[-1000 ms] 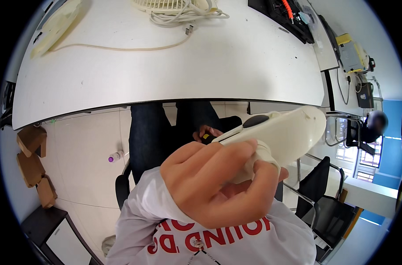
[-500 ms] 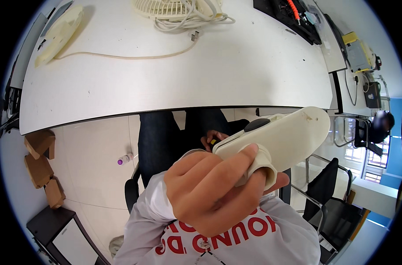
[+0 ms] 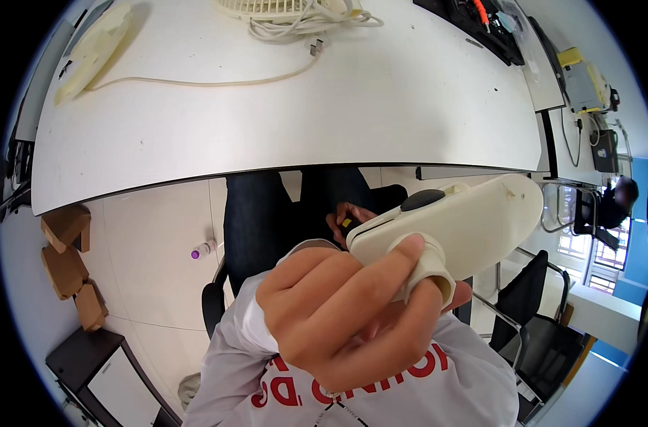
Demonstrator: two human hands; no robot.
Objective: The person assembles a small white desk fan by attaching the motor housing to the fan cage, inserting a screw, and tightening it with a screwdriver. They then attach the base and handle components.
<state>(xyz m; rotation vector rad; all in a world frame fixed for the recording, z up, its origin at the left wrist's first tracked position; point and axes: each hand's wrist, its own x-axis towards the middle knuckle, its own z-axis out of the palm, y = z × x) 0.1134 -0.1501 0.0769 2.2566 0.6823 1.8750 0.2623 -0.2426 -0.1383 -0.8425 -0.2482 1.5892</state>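
My left hand [image 3: 352, 306] grips a long cream plastic fan part [image 3: 491, 224] by its round hollow collar [image 3: 433, 269]. The part is held up in front of my chest, tilted upward to the right, with a dark oval piece [image 3: 422, 200] on its upper edge. Behind it, low over my lap, my right hand [image 3: 352, 215] is closed around a small black-and-yellow handle [image 3: 347, 225]. Most of that handle, and my right forearm, are hidden by the fan part.
On the white table [image 3: 302, 128] lie a cream fan grille [image 3: 263, 8] with a coiled cord [image 3: 295, 30], a cream oval piece [image 3: 96, 53], and a black tray [image 3: 473, 25] with an orange-handled tool. Cardboard boxes [image 3: 67, 267], a bottle [image 3: 204, 249] and chairs [image 3: 516, 292] stand around. Another person sits far right.
The fan part and my left hand have shifted slightly to the right. The view has moved a little against the table. My right hand's grip looks the same.
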